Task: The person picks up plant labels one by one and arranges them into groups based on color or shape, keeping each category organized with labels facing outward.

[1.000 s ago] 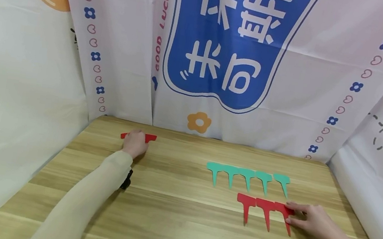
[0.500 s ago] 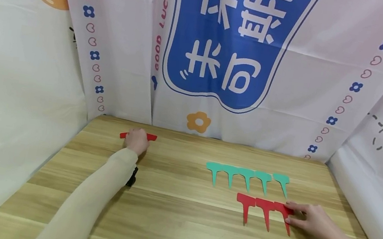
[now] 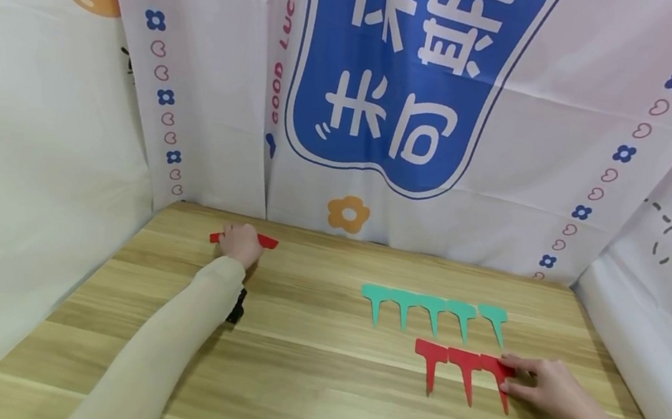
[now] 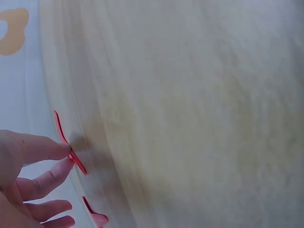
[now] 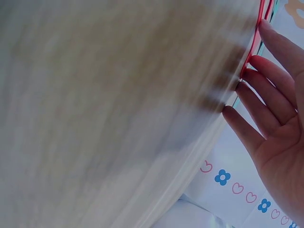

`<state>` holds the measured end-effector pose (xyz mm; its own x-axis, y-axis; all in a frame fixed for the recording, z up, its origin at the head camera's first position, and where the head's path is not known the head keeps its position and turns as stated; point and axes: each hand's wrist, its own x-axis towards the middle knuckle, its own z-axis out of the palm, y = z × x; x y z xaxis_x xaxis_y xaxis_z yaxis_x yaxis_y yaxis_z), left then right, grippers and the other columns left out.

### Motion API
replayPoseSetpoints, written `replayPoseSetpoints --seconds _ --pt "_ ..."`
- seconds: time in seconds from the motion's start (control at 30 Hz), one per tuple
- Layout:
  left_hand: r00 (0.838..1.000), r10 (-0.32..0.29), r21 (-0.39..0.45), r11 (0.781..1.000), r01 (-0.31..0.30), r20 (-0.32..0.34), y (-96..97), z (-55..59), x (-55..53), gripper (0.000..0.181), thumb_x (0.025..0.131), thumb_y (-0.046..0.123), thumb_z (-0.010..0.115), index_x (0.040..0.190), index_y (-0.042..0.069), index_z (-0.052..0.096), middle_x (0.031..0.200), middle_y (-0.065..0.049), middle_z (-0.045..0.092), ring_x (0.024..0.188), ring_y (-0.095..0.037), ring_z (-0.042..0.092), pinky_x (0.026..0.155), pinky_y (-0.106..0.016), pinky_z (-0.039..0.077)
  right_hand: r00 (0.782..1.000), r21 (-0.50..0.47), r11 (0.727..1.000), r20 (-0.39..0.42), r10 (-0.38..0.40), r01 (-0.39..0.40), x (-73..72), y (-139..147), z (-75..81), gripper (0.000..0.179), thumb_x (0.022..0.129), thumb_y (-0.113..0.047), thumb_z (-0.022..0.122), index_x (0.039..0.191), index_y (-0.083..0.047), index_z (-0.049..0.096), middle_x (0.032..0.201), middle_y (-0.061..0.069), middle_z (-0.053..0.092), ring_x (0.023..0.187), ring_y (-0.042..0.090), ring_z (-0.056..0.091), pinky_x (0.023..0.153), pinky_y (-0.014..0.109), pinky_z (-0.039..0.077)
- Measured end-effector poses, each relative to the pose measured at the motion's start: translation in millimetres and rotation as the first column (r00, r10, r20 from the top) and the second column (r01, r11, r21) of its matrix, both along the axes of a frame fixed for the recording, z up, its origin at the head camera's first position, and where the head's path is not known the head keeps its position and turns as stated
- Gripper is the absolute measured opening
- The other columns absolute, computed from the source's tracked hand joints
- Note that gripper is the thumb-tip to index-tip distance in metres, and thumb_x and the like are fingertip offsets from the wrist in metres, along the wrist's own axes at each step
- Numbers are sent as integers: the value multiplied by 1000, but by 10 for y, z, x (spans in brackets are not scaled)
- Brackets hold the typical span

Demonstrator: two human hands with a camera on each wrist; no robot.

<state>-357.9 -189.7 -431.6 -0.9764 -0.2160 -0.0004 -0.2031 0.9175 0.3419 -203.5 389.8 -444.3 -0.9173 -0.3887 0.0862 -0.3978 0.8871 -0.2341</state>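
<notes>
At the far left of the table, my left hand [image 3: 241, 245] pinches a red T-shaped plant label [image 3: 268, 242] between thumb and finger. Its edge-on strip [image 4: 78, 161] shows at the fingertips in the left wrist view, with a second red label [image 4: 99, 219] lying beyond the lower fingers. On the right, three red T-shaped labels [image 3: 465, 360] lie side by side, stems toward me. My right hand [image 3: 550, 388] rests extended fingertips on the rightmost red label [image 3: 504, 394], partly covering its head. In the right wrist view, the fingers [image 5: 266, 97] are spread and fairly straight.
Behind the red row lies a row of several green T-shaped labels [image 3: 434, 304], the rightmost set slightly apart. The wooden table [image 3: 308, 394] ends at a printed white cloth [image 3: 226, 113] at the back, with white cloth along both sides.
My left hand has shifted slightly right, and the red label's right end now shows a little farther right. My right hand and both label rows stay in place.
</notes>
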Motion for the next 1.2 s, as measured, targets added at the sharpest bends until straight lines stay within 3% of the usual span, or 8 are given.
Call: replayPoseSetpoints --seconds 0.4,0.77,1.03,1.2 --pt "1000 -2 53 999 2 4 -95 -96 -19 31 80 22 65 98 -3 64 125 -31 48 120 -45 36 103 -58 34 1000 4 1000 0 3 -3 42 -51 22 49 78 -42 74 115 -11 70 114 8 69 105 35 64 84 50 52" --pt "999 26 82 996 -29 36 -84 -60 14 39 82 26 64 107 -4 63 127 -31 45 124 -46 31 103 -60 31 1000 3 1000 12 0 0 29 -17 2 49 77 -41 75 115 -10 69 114 8 69 105 35 64 85 50 51" --pt "1000 9 95 995 -8 -8 -46 -92 -1 21 85 16 56 88 -3 64 124 -32 46 121 -47 32 104 -60 30 1000 2 1000 -4 2 -2 48 -35 7 49 78 -42 74 114 -11 70 113 9 70 103 34 65 83 50 52" --pt "1000 21 104 994 -19 -18 -21 -79 -28 18 85 15 55 83 -2 62 124 -31 46 120 -47 32 104 -60 29 1000 5 1000 6 2 -2 39 -42 23 49 78 -42 74 115 -10 69 114 9 69 103 35 65 84 51 52"
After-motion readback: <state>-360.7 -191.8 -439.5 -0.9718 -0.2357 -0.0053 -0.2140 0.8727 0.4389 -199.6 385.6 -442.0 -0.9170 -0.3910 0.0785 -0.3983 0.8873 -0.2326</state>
